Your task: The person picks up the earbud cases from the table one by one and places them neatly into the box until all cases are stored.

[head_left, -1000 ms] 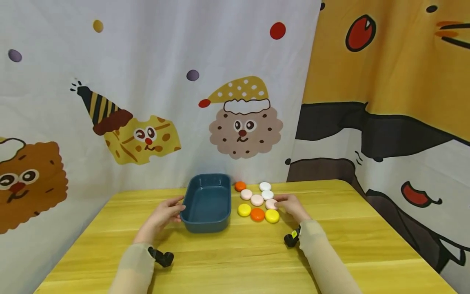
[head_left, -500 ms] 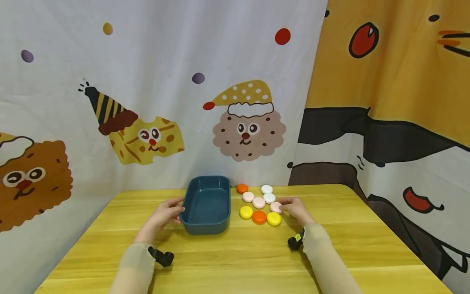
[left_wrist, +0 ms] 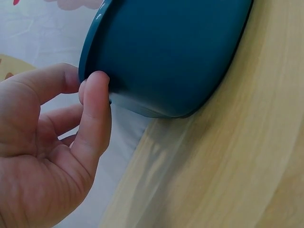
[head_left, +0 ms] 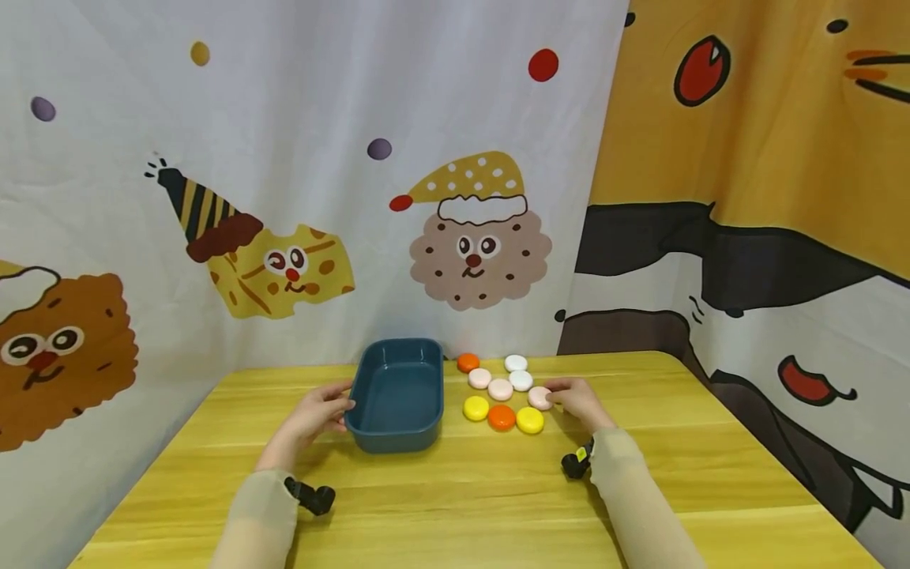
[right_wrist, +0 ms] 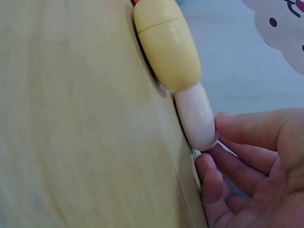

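My left hand (head_left: 316, 411) holds the left side of a deep blue-green rectangular dish (head_left: 430, 437). In the left wrist view, its thumb lies against the outside of the dish wall (left_wrist: 175, 52) near the rim, and a finger reaches the rim. The dish stands on the table with nothing inside. My right hand (head_left: 579, 401) pinches a pale pink rounded disc (head_left: 539, 397) at its right edge. In the right wrist view, thumb and fingers meet the pink disc (right_wrist: 195, 118) low at the tabletop, beside a yellow disc (right_wrist: 168, 47) with a seam.
Between dish and right hand lie other glossy discs: two white (head_left: 520, 381), two pale pink (head_left: 501, 390), two orange (head_left: 501, 418) and two yellow (head_left: 475, 408). A printed curtain (head_left: 320, 103) hangs behind the wooden table (head_left: 426, 506).
My right hand has drawn the pink disc a little to the right, away from the other discs. The dish and left hand have shifted very slightly left.
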### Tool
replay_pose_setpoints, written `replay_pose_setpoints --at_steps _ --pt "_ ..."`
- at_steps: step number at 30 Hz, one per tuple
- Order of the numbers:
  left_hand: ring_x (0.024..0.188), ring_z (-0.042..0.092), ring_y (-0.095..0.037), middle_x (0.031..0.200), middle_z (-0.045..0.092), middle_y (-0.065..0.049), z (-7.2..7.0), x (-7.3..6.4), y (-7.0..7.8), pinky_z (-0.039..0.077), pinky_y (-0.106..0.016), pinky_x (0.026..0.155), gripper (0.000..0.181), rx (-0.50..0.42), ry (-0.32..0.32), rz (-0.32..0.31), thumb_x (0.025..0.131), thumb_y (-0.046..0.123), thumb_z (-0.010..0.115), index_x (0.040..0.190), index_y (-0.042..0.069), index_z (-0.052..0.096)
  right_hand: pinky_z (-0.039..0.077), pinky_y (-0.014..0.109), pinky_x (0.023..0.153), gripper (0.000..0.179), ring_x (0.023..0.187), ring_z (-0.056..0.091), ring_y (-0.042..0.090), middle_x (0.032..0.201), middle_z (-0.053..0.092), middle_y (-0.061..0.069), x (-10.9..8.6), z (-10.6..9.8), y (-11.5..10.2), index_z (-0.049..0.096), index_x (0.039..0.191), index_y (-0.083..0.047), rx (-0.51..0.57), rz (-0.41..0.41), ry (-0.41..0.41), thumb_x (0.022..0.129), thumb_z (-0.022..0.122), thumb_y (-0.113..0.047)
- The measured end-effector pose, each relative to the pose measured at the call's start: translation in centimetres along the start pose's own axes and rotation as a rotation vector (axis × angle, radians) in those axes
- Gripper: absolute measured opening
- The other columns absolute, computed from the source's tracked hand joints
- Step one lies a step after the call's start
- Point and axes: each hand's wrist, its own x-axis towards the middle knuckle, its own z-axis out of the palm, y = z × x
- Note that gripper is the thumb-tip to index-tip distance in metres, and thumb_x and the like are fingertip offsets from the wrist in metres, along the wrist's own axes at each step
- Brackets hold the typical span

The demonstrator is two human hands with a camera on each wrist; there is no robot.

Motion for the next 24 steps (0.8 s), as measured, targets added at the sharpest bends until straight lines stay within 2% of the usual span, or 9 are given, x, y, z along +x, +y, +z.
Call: replay_pose_setpoints --at_steps 7,13,17,21,24 --pt "0.058 0.052 -0.011 0.097 0.052 -0.013 0.04 0.01 -0.1 0.055 -0.026 0.058 0.059 -0.013 0.006 0.001 0.096 0.005 0.054 0.147 -0.009 0.03 0.047 0.03 0.073 0.034 0.105 0.054 0.028 0.126 0.058 0.021 0.03 -0.2 0.11 0.064 0.122 0.004 -0.004 0.001 0.029 0.092 0.063 -0.011" --pt "0.057 0.052 -0.01 0.096 0.051 -0.011 0.07 -0.05 0.13 0.056 -0.026 0.058 0.058 -0.005 -0.002 0.0 0.096 0.004 0.053 0.148 -0.009 0.029 0.045 0.027 0.067 0.031 0.097 0.054 0.024 0.123 0.06 0.02 0.0 -0.2 0.12 0.067 0.118 0.003 -0.024 -0.017 0.05 0.091 0.064 -0.012" --pt "0.058 0.053 -0.011 0.099 0.051 -0.013 0.08 -0.03 0.39 0.055 -0.026 0.058 0.058 -0.005 0.01 0.004 0.096 0.005 0.053 0.147 -0.009 0.03 0.045 0.028 0.066 0.035 0.091 0.054 0.024 0.123 0.061 0.018 0.17 -0.14 -0.07 0.067 0.12 0.001 -0.044 -0.037 0.046 0.091 0.065 -0.02" --pt "0.059 0.053 -0.012 0.102 0.051 -0.015 0.04 -0.06 0.3 0.056 -0.027 0.059 0.058 -0.003 0.007 0.009 0.096 0.006 0.053 0.147 -0.009 0.029 0.049 0.037 0.08 0.044 0.101 0.056 0.029 0.126 0.06 0.018 0.18 0.02 -0.15 0.065 0.123 0.001 -0.043 -0.054 0.004 0.089 0.07 -0.026" --pt "0.059 0.053 -0.013 0.103 0.052 -0.016 0.07 -0.14 -0.06 0.057 -0.03 0.06 0.059 -0.003 -0.004 0.002 0.096 0.005 0.054 0.147 -0.009 0.029 0.044 0.046 0.096 0.05 0.116 0.053 0.033 0.127 0.06 0.019 -0.09 0.23 0.16 0.062 0.125 0.003 -0.014 -0.049 -0.034 0.085 0.075 -0.024"
